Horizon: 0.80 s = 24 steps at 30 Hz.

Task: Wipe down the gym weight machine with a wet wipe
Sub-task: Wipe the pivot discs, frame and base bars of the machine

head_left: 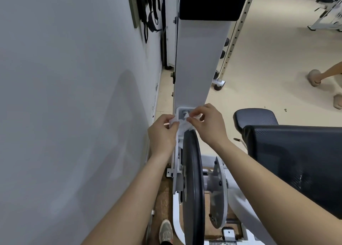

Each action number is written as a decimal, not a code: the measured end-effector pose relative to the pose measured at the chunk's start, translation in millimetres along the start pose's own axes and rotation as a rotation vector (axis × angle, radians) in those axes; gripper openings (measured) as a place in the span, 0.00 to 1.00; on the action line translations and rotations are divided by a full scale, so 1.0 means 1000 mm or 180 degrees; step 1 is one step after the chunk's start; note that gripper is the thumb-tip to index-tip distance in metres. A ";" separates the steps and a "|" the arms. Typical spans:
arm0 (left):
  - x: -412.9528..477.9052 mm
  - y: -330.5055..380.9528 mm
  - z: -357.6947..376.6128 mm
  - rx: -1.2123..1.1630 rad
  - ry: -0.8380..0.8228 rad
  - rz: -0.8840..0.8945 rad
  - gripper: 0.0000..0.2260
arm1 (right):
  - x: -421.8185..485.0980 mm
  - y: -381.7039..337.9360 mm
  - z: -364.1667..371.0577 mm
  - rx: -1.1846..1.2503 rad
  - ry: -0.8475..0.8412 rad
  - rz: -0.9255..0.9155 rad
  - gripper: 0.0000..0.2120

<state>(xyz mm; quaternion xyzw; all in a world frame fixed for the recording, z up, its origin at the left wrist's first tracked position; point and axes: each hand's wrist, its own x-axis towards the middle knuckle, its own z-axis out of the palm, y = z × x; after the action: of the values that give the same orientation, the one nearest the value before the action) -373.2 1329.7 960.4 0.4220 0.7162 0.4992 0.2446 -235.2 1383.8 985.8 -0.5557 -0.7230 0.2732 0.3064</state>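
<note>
1. Wipe (182,124): white and crumpled, held between both hands. It sits just above the top edge of the plate (193,180), in front of the bracket at the foot of the machine (194,63). Contact between wipe and bracket cannot be confirmed.
2. Left hand (162,133): fingers curled; thumb and fingertips pinch the left end of the wipe.
3. Right hand (209,126): thumb and forefinger pinch the right end of the wipe; the remaining fingers are bent above it.
4. Machine: a white column runs from the hands up to a black pad (212,2). A bolt (185,112) shows in the bracket, just behind the wipe.
5. Plate: dark, standing on edge, mounted on the machine below the hands and between the two forearms.
6. Seat (296,161): black padded sections, right of the right forearm.
7. Wall (64,96): grey, left of the machine. Black straps (149,10) hang high on it.
8. Rack (235,39): a perforated upright, right of the column, standing on the beige floor (268,69).
9. Second person: only a lower leg and two slippered feet (314,78) show at the right edge, well apart from the machine.
10. Shoe (165,230): grey, at the bottom, left of the plate.
</note>
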 end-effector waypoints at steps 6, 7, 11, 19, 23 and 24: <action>-0.005 -0.018 0.004 -0.0277 -0.0524 -0.0317 0.11 | 0.021 -0.021 0.010 -0.0262 -0.0564 -0.0706 0.01; -0.004 -0.018 0.005 -0.0456 -0.0633 -0.0439 0.13 | 0.023 -0.022 0.012 -0.0343 -0.0635 -0.0836 0.02; -0.004 -0.022 0.007 -0.0960 -0.0887 -0.0609 0.16 | 0.022 -0.016 0.011 -0.0957 -0.1017 -0.1217 0.09; -0.029 -0.055 0.007 -0.1448 -0.1221 -0.0710 0.14 | 0.015 -0.009 -0.014 -0.1659 -0.2329 -0.1445 0.22; 0.000 -0.047 0.014 -0.1512 -0.1363 -0.0932 0.18 | 0.037 -0.009 -0.015 -0.2439 -0.2347 -0.1887 0.33; 0.004 -0.046 0.015 -0.1565 -0.1395 -0.0963 0.18 | 0.040 -0.010 -0.015 -0.2568 -0.2344 -0.1911 0.34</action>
<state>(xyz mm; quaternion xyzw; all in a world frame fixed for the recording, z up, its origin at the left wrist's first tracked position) -380.1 1333.8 912.6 0.3367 0.5597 0.5124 0.5575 -238.6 1421.5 1008.4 -0.2695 -0.9521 0.0542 -0.1337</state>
